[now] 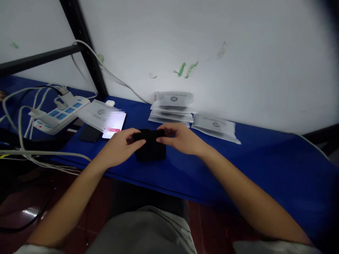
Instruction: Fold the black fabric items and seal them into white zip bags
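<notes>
A flat, squarish black item (150, 151), which looks like folded fabric, is at the front middle of the blue table. Its upper edge is rolled or folded over, but the dark surface hides the details. My left hand (120, 146) pinches the left end of that edge between thumb and fingers. At the right end, my right hand (182, 139) grips the same edge, thumb towards me. Just behind the hands lies a stack of frosted, printed plastic bags (171, 110). Another frosted bag (215, 127) rests to the right of the stack.
Left of my hands lie a lit phone (118, 121), a dark flat object (90, 134), a frosted bag (91, 113) and a small white case (109, 103). A power strip (62, 114) with tangled cables is farther left. A black metal frame (84, 44) stands against the white wall (238, 63).
</notes>
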`<state>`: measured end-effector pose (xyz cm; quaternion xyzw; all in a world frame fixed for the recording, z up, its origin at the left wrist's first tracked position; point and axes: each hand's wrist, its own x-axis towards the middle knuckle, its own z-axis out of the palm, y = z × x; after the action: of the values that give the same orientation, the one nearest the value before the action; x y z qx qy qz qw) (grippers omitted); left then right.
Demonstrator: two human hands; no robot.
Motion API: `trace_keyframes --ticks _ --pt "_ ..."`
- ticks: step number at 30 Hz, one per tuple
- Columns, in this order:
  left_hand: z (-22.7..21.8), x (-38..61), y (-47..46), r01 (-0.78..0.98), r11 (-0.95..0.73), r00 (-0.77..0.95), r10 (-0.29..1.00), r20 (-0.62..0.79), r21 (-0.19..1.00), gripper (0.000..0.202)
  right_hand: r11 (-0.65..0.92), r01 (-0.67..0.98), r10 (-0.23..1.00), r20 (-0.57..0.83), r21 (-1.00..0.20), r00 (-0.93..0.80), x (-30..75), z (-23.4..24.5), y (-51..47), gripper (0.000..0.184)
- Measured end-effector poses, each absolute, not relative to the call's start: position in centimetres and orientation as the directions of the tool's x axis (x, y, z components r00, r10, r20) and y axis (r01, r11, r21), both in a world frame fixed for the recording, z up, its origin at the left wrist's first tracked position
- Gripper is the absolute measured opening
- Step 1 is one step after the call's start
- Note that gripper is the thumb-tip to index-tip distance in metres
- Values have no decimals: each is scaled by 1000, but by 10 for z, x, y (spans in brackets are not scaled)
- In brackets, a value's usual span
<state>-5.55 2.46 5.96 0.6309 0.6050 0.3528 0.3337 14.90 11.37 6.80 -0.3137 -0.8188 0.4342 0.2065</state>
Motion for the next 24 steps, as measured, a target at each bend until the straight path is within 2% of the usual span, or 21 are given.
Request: trace_keyframes --ticks 4,6,9,12,15,18,24 --pt "44 -55 51 632 -10 -144 981 130 775 31 465 410 766 123 -785 -631 130 47 142 14" --pt "32 -53 62 732 -5 -229 940 253 681 38 516 502 811 207 -694 -546 122 37 144 20" --pt "17 -54 73 818 -91 -164 910 381 569 38 637 595 770 366 -490 -523 118 27 130 28" --pt "10 -58 79 810 -179 -35 936 350 559 31 741 587 671 376 -326 -639 120 23 104 26" --pt "6 -62 84 802 -196 34 958 284 565 29 784 570 620 326 -245 -714 122 20 85 30" --pt "3 -63 88 818 -166 42 972 232 550 29 790 569 613 290 -229 -735 121 14 80 35" --pt "-1 -60 85 879 -21 -58 987 150 476 31 761 599 646 209 -249 -734 120 10 87 36"
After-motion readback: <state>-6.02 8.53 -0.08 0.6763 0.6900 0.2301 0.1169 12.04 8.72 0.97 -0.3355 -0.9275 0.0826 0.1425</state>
